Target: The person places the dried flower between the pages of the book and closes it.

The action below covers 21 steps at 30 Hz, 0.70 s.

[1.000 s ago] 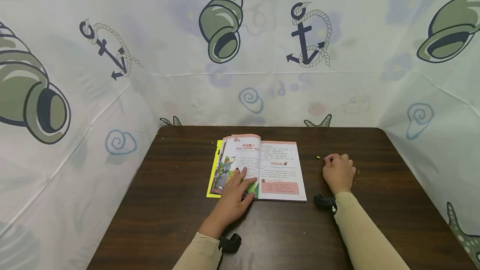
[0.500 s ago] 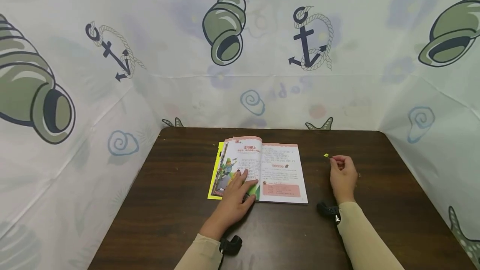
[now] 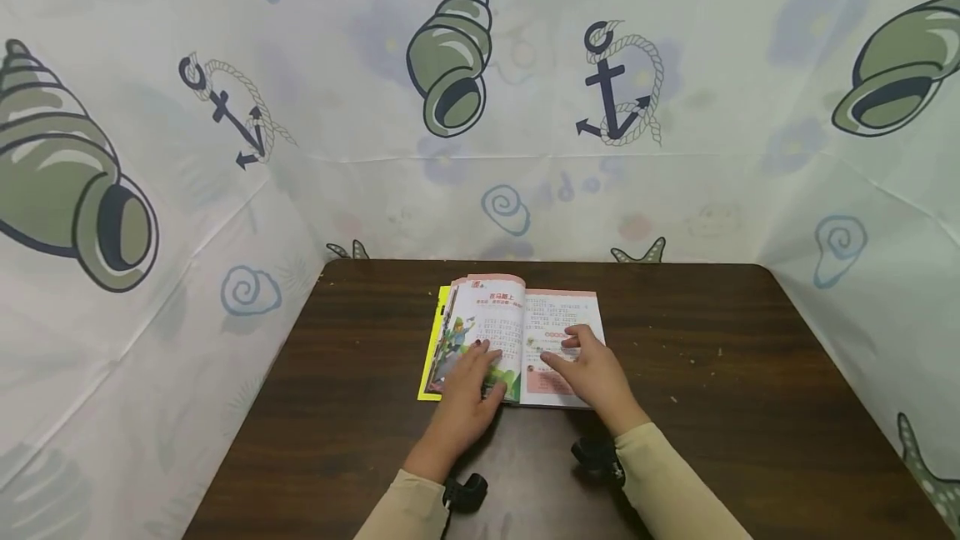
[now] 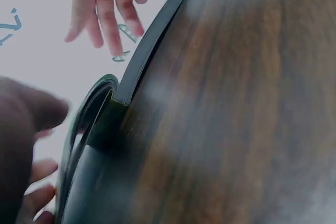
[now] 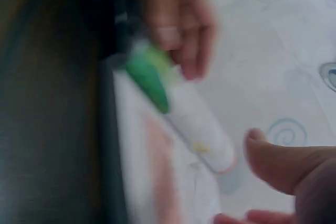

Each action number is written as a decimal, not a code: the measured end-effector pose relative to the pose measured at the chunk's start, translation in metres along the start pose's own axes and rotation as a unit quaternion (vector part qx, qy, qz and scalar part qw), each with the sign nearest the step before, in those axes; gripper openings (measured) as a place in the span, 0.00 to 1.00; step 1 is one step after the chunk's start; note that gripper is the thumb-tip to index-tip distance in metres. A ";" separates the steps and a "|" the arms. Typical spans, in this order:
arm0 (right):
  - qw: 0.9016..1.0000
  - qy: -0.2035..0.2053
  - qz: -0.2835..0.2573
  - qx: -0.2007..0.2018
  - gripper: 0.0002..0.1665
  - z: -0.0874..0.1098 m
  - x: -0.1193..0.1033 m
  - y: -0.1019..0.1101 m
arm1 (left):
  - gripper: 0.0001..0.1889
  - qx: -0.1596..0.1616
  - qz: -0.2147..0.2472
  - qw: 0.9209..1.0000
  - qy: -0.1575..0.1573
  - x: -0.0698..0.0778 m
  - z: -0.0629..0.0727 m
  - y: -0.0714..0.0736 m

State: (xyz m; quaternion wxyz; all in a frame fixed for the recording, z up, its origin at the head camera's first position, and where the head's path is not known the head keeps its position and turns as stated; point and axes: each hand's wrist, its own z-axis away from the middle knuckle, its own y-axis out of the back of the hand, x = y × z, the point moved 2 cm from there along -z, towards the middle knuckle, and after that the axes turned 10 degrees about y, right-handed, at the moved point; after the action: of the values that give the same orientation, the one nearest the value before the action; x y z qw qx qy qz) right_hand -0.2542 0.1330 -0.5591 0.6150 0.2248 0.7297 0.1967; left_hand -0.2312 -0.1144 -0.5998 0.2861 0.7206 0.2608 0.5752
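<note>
An open book (image 3: 558,307) with printed pages lies on the table. My left hand (image 3: 467,394) rests on its left page, fingers spread over the picture. Over the right page is my right hand (image 3: 596,373), its thumb and fingers apart with nothing between them. A small yellow-green piece like a tiny flower (image 5: 200,146) lies on the page near the book's fold, just beyond the right fingertips; it is blurred. From the left wrist view, the left thumb (image 4: 37,106) is near the curved page edges, and the right hand's fingers hang open above the book.
The dark brown wooden table (image 3: 360,440) carries a few tiny crumbs right of the book. A yellow cover edge (image 3: 431,357) sticks out at the book's left. White cloth (image 3: 525,107) printed with shells and anchors hangs behind and on both sides.
My right hand has picked up the tiny flower from the table right of the book, carried it left over the right page and let it go. My left hand has stayed on the left page.
</note>
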 end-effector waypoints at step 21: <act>0.930 0.013 -0.367 -0.035 0.29 0.051 0.071 0.029 | 0.28 0.237 0.027 0.940 0.244 -0.015 -0.001 0.027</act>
State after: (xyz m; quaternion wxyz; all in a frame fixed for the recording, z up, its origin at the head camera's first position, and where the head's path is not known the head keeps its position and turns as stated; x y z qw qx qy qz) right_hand -0.2118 0.1982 -0.6088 0.6425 -0.0827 0.7617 -0.0139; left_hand -0.2335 -0.1432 -0.5908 0.0189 0.6118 0.4317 0.6625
